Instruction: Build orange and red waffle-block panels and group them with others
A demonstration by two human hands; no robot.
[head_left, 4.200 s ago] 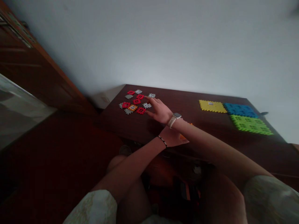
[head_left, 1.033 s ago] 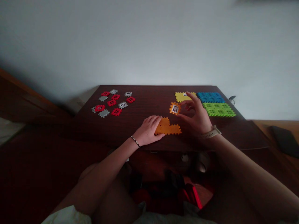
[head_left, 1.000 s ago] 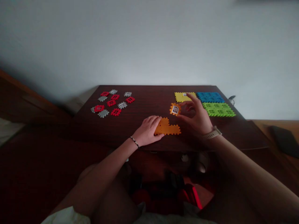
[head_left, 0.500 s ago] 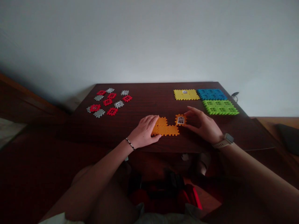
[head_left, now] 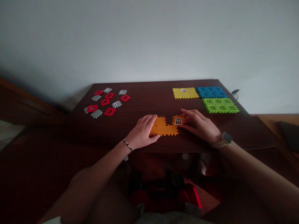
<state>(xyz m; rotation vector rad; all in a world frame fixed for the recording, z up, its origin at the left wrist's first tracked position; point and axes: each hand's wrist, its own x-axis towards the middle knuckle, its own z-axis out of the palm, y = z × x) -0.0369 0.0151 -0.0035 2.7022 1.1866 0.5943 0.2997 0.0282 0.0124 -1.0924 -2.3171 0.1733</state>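
Several orange interlocking tiles (head_left: 161, 130) lie joined as a flat panel near the table's front edge. My left hand (head_left: 143, 132) is closed around the panel's left end and covers part of it. A single orange tile with a white arched window (head_left: 178, 121) is pinched at its right side by my right hand (head_left: 201, 124). This window tile sits just above the panel's lower right tile, with a gap between it and the upper orange tile on its left. Whether its lower edge touches the panel I cannot tell.
Several loose red tiles (head_left: 109, 111) and grey tiles (head_left: 116, 104) are scattered at the left of the dark wooden table (head_left: 144, 96). A yellow panel (head_left: 185, 94), a blue panel (head_left: 211, 92) and a green panel (head_left: 220, 106) lie at the back right. A wall rises behind.
My right hand has moved slightly left with the window tile, bringing it closer to the orange panel. My left hand keeps its hold on the panel. The view has shifted a little.
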